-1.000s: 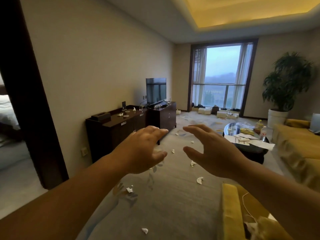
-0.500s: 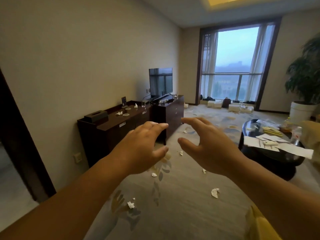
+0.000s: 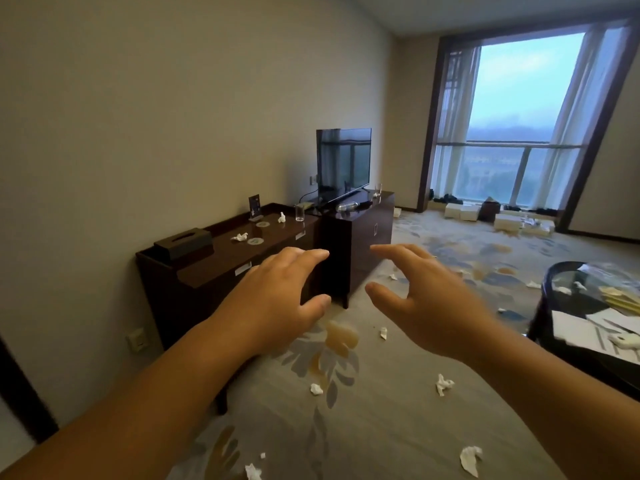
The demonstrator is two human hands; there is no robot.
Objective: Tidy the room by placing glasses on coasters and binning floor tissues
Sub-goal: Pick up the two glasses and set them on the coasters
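Tissues (image 3: 444,384) litter patterned carpet (image 3: 398,427) beside dark sideboard (image 3: 221,268).

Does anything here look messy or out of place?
Crumpled tissues litter the carpet and sideboard. A glass stands on bare wood near two empty coasters, and another glass seems to lie on its side by the TV.

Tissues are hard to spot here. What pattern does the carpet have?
Grey carpet with grey-blue and gold leaf motifs, clearest in the head view.
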